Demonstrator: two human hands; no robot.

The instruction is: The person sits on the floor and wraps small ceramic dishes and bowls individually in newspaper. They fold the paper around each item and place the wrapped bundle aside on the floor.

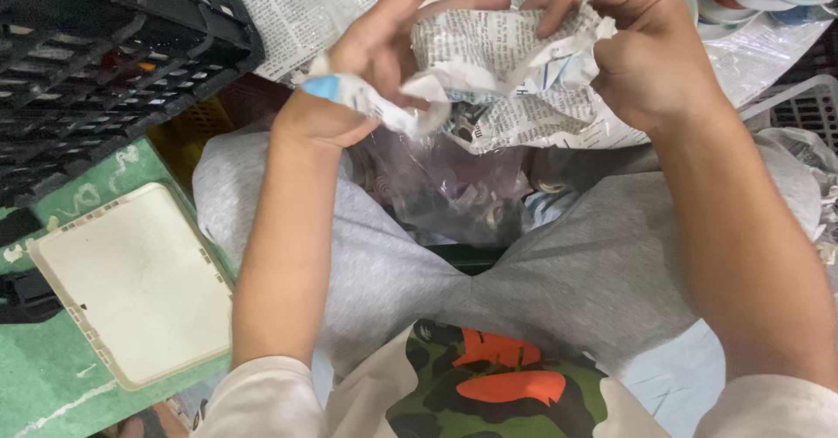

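Newspaper bundle (506, 63), long axis left-right, both hands' grip

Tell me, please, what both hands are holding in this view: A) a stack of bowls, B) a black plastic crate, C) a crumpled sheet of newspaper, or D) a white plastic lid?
C: the left hand and right hand both grip the crumpled newspaper above the lap.

Both forearms bare and raised, left hand (375, 50) and right hand (642, 50) close together, fingers curled and pinching
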